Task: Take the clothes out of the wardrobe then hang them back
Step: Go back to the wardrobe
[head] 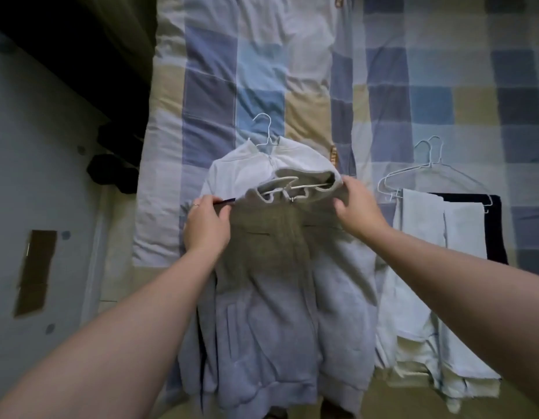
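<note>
1. Gripping the grey hoodie [271, 297] at both shoulders, the left hand [206, 226] and right hand [360, 207] have their fingers curled into the fabric, the right at the hood's edge. The hoodie lies front up on the checked quilt [322, 71], hem toward the bed's near edge. If the hands hold cloth only, lifting could let the hanger slide out of the neck.
2. A white hanger [292, 189] shows inside the neck opening and looks skewed. Whether its ends sit in both shoulders cannot be told; one shoulder may drop off once the weight hangs.
3. The hoodie overlaps a white garment [232, 173] on its own wire hanger [265, 128]. Friction or a snag could drag that piece along.
4. The drawstrings [304, 195] lie across the hanger's bar and could loop round it, tugging the hood crooked.
5. Pale trousers [425, 237] and a dark garment [498, 225] lie just beside on more wire hangers [428, 158]. A swinging sleeve could catch them and pull them toward the edge.
</note>
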A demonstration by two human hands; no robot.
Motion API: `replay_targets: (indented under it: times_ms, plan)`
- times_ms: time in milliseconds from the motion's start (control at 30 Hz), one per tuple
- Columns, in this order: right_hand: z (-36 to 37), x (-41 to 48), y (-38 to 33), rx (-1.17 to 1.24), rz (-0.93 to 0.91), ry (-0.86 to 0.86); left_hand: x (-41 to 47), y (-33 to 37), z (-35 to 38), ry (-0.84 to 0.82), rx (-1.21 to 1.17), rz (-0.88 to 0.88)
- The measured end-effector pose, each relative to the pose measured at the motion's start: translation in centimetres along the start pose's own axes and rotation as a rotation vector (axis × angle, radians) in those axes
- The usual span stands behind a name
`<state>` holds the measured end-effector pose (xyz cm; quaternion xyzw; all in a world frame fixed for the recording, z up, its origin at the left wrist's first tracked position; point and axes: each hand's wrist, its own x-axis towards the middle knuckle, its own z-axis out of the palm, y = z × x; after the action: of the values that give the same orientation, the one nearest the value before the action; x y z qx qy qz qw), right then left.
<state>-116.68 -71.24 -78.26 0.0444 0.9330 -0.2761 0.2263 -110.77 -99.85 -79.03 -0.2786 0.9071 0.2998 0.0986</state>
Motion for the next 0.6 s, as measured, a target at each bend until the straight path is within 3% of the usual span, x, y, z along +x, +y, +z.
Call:
replay_targets:
  times_ms: [133,300,600]
  plan:
    - [2.2,0.1,0.8,-0.037,-0.028,-0.119,1.6,-0.3,2.0,-0.034,-0.007,0.015]
    - [2.6,-4.3,1.5,-0.104,0.038,-0.201,-1.7,-0.4,1.8,-0.212,0.108,0.012]
    - [-2.6,-14.9,-1.9,0.005,0.132,-0.065,-10.1,4.3,-4.2,-0.402,0.189,0.13]
